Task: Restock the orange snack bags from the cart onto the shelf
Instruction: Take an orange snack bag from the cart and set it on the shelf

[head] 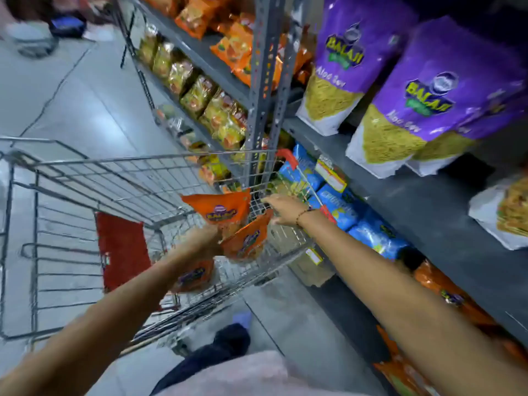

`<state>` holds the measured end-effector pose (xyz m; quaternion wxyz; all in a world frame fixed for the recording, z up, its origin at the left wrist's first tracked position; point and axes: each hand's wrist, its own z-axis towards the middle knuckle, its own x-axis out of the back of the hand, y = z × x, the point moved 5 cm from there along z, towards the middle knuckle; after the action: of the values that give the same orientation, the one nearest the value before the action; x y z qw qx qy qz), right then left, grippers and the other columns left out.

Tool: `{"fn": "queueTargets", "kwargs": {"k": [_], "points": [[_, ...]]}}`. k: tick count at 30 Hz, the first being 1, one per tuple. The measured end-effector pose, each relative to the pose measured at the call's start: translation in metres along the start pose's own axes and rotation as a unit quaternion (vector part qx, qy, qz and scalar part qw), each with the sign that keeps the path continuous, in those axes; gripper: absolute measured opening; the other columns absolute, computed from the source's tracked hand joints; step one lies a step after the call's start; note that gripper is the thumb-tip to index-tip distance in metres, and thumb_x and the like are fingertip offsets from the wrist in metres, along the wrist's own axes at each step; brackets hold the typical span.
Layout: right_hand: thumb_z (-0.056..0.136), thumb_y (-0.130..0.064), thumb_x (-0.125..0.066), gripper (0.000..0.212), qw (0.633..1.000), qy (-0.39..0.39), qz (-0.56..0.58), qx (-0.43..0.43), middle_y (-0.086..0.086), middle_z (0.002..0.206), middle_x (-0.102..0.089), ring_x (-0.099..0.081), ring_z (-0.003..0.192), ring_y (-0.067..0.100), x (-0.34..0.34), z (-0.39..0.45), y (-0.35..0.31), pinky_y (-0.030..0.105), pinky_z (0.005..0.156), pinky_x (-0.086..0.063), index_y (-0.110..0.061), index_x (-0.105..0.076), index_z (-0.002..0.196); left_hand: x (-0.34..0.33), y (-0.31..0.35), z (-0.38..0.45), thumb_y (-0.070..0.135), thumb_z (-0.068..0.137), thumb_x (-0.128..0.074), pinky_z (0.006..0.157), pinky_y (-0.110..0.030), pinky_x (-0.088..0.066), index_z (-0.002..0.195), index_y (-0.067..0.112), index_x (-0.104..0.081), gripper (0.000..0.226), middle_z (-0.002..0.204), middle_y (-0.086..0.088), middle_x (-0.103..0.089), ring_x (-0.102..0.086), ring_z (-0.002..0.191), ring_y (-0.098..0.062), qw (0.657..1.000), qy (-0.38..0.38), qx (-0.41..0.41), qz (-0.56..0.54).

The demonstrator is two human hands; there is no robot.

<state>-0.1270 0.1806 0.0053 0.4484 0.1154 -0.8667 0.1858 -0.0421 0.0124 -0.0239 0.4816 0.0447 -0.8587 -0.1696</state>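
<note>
My left hand [204, 240] is shut on orange snack bags over the wire cart [85, 172]. One orange bag [221, 208] sticks up from the fist, a second [247, 240] leans right beside it. A third orange bag [195, 277] lies below in the cart's child seat. My right hand [285, 208] reaches over the cart's right corner, fingers spread, touching the second bag's top edge; it holds nothing. More orange bags [454, 298] lie on the low shelf at right, under the dark shelf board [428, 212].
Purple-and-yellow bags [437, 95] stand on the shelf at the right. Blue packs [337, 207] sit on the shelf below. A grey perforated upright [261, 90] divides the rack; orange and yellow packets fill shelves beyond. A red flap [123, 250] hangs in the cart. Tiled floor lies left.
</note>
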Motion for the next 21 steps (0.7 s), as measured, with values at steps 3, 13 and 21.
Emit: {"fn": "queueTargets", "kwargs": {"k": [3,13,21], "points": [[0.084,0.001,-0.049,0.036,0.999,-0.017,0.006,-0.036,-0.003,0.072,-0.046,-0.053,0.087,0.027,-0.009,0.016,0.000,0.028,0.058,-0.042,-0.027,-0.042,0.064,0.004,0.000,0.005,0.038,0.087,-0.057,0.084,-0.040,-0.050,0.103,0.007,-0.061,0.035,0.107,-0.013,-0.067,-0.062,0.094,-0.030,0.999,0.029,0.028,0.018],[0.078,0.003,-0.052,0.019,0.983,0.164,0.071,-0.047,0.016,0.080,-0.068,-0.059,0.083,0.027,0.030,0.000,0.035,0.017,0.076,-0.048,-0.004,-0.069,0.079,0.055,-0.005,0.028,0.009,0.082,-0.055,0.069,-0.033,-0.053,0.081,0.007,-0.069,0.013,0.084,-0.012,-0.072,-0.065,0.073,-0.024,0.992,0.124,-0.033,-0.014],[0.077,-0.011,-0.069,0.010,0.879,0.420,0.222,-0.050,0.016,0.082,-0.070,-0.060,0.076,0.022,0.117,-0.115,0.071,0.029,0.070,-0.046,-0.004,-0.069,0.085,0.163,0.051,0.004,0.030,0.083,-0.063,0.050,-0.012,-0.037,0.067,0.011,-0.057,0.026,0.056,0.004,-0.052,-0.046,0.049,-0.006,0.907,0.270,-0.102,-0.306]]}}
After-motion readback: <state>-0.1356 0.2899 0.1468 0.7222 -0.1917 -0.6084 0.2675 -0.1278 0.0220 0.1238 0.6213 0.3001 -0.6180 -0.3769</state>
